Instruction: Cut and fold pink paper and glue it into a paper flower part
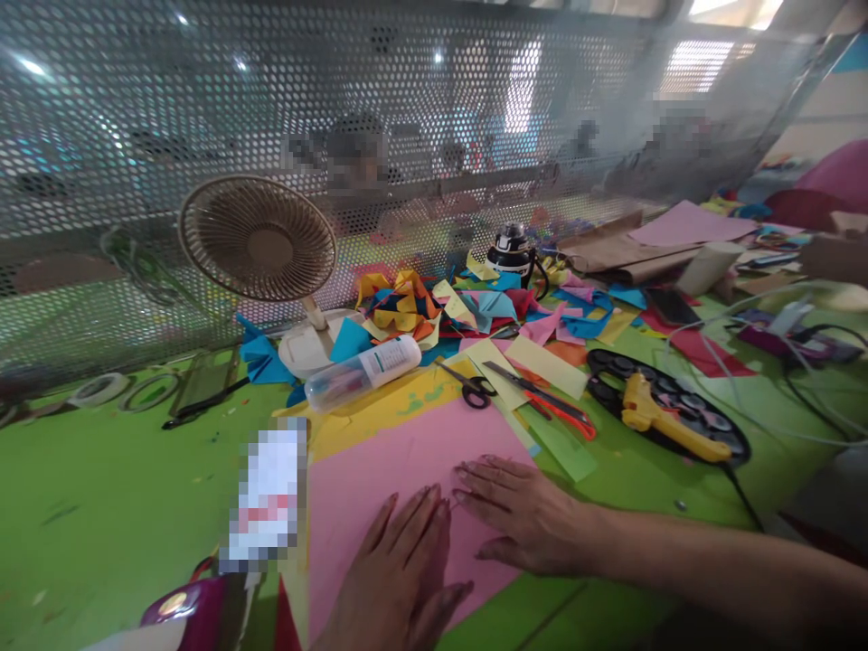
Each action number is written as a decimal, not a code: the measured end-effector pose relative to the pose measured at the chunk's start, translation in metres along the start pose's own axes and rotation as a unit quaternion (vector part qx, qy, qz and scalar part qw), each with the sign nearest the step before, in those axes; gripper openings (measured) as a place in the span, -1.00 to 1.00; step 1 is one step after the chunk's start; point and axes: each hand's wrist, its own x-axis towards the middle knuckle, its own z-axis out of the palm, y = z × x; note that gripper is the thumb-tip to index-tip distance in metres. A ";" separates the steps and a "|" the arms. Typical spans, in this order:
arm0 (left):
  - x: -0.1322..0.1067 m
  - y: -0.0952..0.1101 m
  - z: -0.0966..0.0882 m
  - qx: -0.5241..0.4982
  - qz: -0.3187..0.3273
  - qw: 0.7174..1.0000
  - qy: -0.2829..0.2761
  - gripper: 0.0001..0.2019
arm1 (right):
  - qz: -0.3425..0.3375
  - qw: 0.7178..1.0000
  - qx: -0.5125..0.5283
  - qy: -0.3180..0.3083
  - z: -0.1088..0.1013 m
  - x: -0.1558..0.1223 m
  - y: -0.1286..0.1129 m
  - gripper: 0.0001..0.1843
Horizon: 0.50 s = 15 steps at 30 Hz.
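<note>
A large pink sheet of paper [359, 488] lies flat on a yellow sheet [370, 420] on the green table. My left hand [400, 570] rests on the pink sheet with its fingers stretched forward and holds nothing. Beside it, my right hand [515, 515] lies flat on the same sheet, fingers pointing left, and it too is empty. Just beyond the far edge of the sheet are black-handled scissors [475, 389]. To their right, a cutter knife with an orange-red handle [562, 411] lies over pale yellow paper strips [549, 362].
A yellow glue gun [665, 420] sits on a black palette [725, 434], its cord trailing forward. Farther back are a clear bottle [366, 371], a small fan [261, 244] and a pile of coloured paper scraps [413, 307]. A perforated metal screen [420, 90] stands behind; tape rolls [99, 389] lie left.
</note>
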 end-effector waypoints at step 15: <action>-0.001 0.001 -0.001 0.004 -0.002 0.999 -0.039 -0.37 | -0.002 1.000 0.004 0.005 0.001 0.000 0.001 -0.43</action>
